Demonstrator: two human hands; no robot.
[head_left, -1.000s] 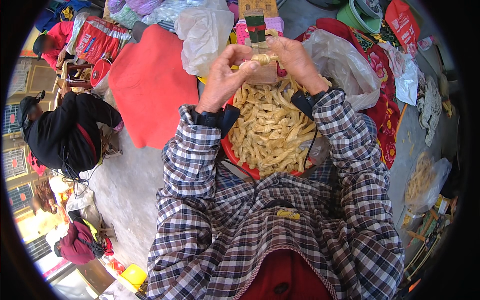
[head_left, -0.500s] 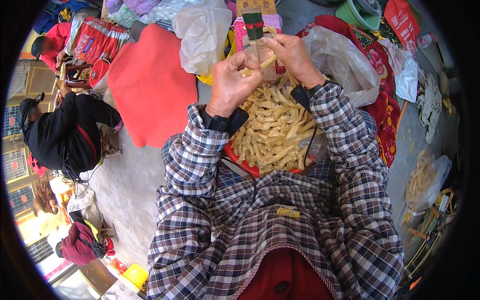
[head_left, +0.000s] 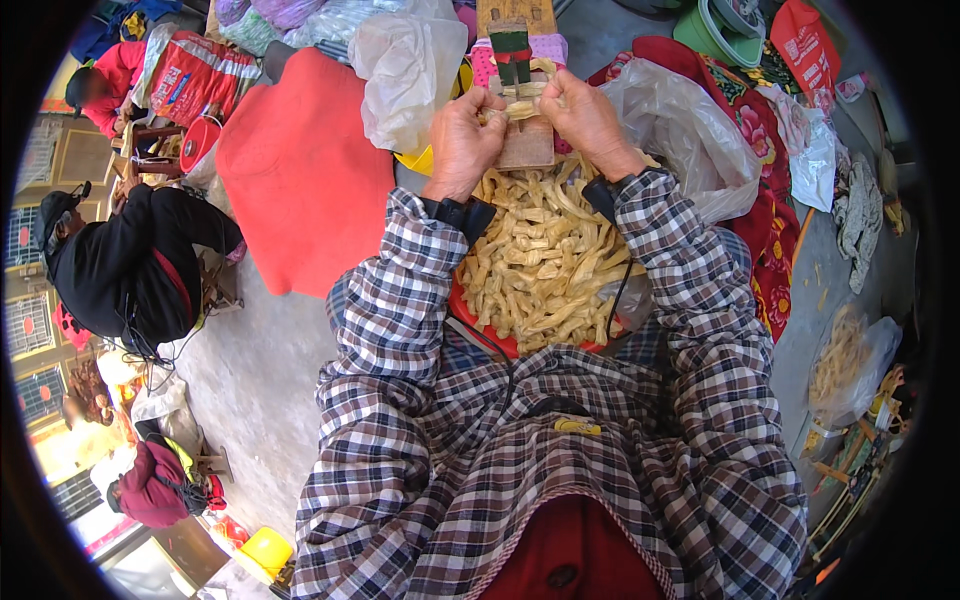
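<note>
A pale yellowish, flat strip [head_left: 520,108] runs between my two hands, across a small wooden board [head_left: 525,153]. My left hand [head_left: 466,142] is closed with fingers curled round its left end. At its other end my right hand [head_left: 592,122] pinches it, thumb and fingers pressed together. Just beyond the strip, a dark green upright piece with a red band [head_left: 510,48] stands on the board; its lower part is close to the strip. Below my hands a heap of similar knotted-looking strips [head_left: 545,260] fills a red basin [head_left: 490,335] on my lap.
A red cloth [head_left: 305,175] lies left of me, with a white plastic bag [head_left: 405,75] beyond it. To the right are a clear plastic bag [head_left: 690,130] and a flowered red cloth [head_left: 775,260]. Several people sit at far left, one in black [head_left: 130,265].
My hands have moved slightly apart and the strip now lies stretched level across the board. Before, they were closer together, with the strip slanting between them.
</note>
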